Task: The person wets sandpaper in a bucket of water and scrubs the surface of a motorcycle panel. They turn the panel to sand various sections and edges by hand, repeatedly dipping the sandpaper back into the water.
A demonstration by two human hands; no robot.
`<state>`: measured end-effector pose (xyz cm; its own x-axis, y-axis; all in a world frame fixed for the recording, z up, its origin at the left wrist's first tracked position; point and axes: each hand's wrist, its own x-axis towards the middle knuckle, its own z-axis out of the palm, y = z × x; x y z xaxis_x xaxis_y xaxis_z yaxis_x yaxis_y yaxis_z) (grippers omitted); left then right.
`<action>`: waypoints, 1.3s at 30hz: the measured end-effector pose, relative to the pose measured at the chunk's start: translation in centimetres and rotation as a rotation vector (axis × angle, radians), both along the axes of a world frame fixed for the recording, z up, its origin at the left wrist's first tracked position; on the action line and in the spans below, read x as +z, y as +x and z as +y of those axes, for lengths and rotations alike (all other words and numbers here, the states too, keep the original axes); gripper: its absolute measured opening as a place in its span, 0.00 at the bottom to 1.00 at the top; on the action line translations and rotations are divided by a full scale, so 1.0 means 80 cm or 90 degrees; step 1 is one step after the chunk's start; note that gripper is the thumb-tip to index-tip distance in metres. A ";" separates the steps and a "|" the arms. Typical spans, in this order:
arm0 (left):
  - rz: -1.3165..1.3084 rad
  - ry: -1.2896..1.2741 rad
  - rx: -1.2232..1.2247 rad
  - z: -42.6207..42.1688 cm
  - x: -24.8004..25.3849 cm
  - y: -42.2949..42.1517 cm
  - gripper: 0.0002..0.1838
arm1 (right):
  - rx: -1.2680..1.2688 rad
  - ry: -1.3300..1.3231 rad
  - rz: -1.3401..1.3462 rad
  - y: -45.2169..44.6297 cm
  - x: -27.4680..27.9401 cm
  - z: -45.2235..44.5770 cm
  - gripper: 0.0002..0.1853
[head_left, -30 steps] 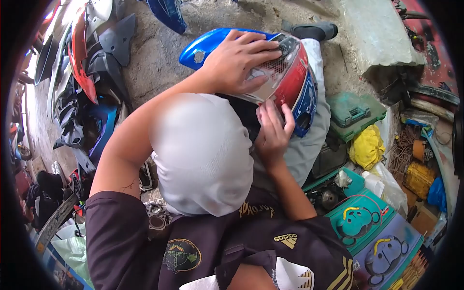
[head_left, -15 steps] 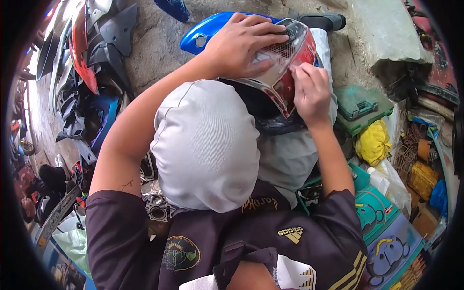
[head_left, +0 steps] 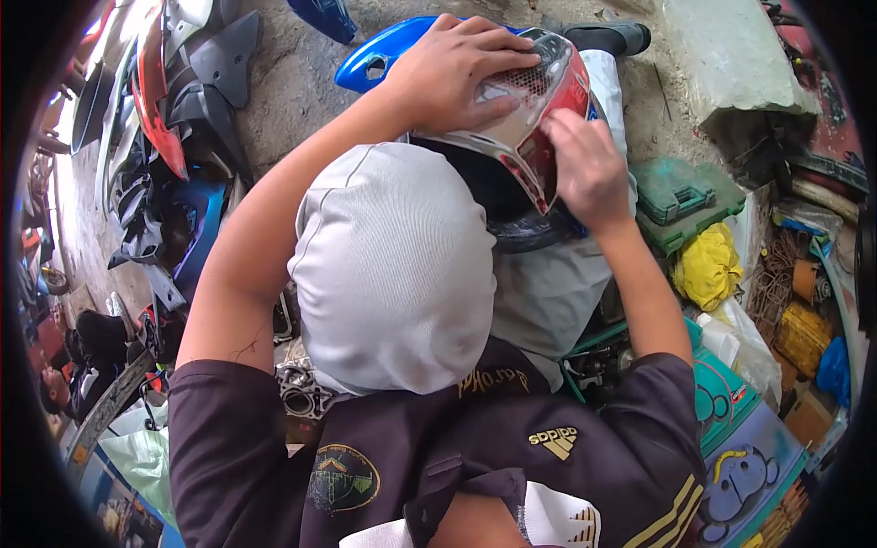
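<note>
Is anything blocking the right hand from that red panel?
Nothing visible blocks it: the right hand is right at the red panel. The left hand lies beside it on the same piece, out of the way. Blur hides whether the right hand pinches anything small.

A dusty green plastic case (head_left: 681, 203) lies just beside a crumpled yellow bag (head_left: 708, 267). A long curved red panel (head_left: 153, 119) stands among grey plastic panels (head_left: 219, 64) at left.
</note>
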<state>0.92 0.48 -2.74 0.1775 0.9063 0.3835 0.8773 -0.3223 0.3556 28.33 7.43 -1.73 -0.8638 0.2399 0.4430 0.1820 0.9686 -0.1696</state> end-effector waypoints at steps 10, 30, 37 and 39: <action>0.002 -0.006 0.005 0.009 -0.001 -0.001 0.32 | 0.050 -0.013 0.038 -0.007 -0.002 -0.001 0.19; -0.006 0.002 -0.013 0.008 0.001 -0.005 0.33 | 0.036 -0.020 0.070 -0.010 0.001 -0.011 0.14; -0.023 -0.011 -0.020 0.006 0.011 -0.005 0.33 | 0.062 -0.040 0.010 -0.008 0.008 -0.032 0.13; -0.021 -0.018 -0.016 0.007 0.008 -0.003 0.33 | 0.013 -0.025 0.016 -0.008 0.007 0.002 0.12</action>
